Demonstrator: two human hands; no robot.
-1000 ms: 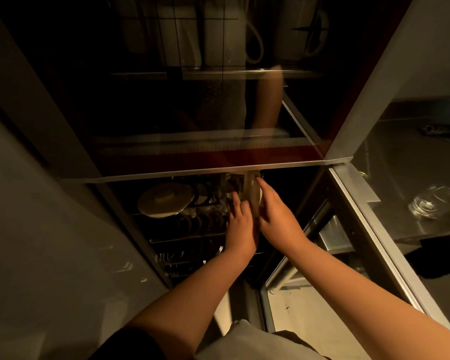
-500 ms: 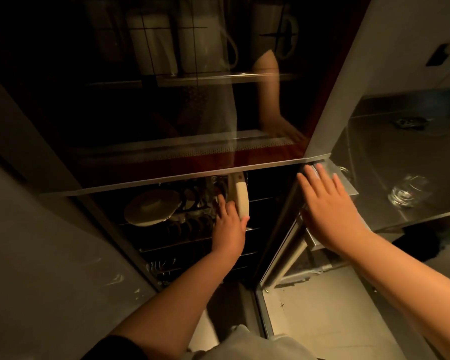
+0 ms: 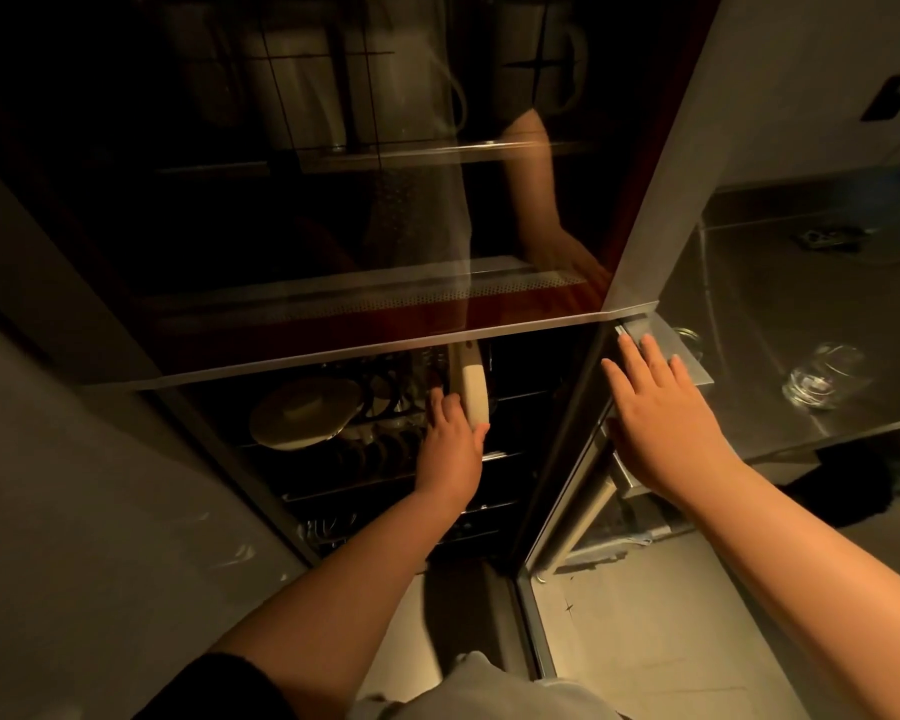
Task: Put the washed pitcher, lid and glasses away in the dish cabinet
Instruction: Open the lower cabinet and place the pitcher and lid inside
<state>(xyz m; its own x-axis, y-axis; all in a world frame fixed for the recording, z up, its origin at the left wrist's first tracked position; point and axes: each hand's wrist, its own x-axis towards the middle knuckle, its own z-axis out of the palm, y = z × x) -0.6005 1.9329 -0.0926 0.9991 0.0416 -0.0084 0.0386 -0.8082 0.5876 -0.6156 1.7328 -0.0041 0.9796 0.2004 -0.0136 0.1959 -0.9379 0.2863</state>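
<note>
Inside the open lower compartment of the dish cabinet (image 3: 333,350), my left hand (image 3: 450,439) holds the pitcher by its white handle (image 3: 473,394). The pitcher's clear body is hard to make out in the dark. A pale round lid (image 3: 305,413) lies on the wire rack (image 3: 385,454) to the left of that hand. My right hand (image 3: 666,423) is spread flat with straight fingers at the top corner of the open lower door (image 3: 567,475), holding nothing. One clear glass (image 3: 822,376) stands on the steel counter (image 3: 780,304) to the right.
The cabinet's dark glass upper door (image 3: 333,200) is closed and reflects my arm; white jugs show dimly behind it. More wire racks sit lower in the compartment. A grey wall (image 3: 74,511) closes off the left side. A dark mat (image 3: 848,491) lies under the counter.
My right hand has let go of the pitcher and moved right to the door's top corner. My left hand stays on the pitcher handle in the rack.
</note>
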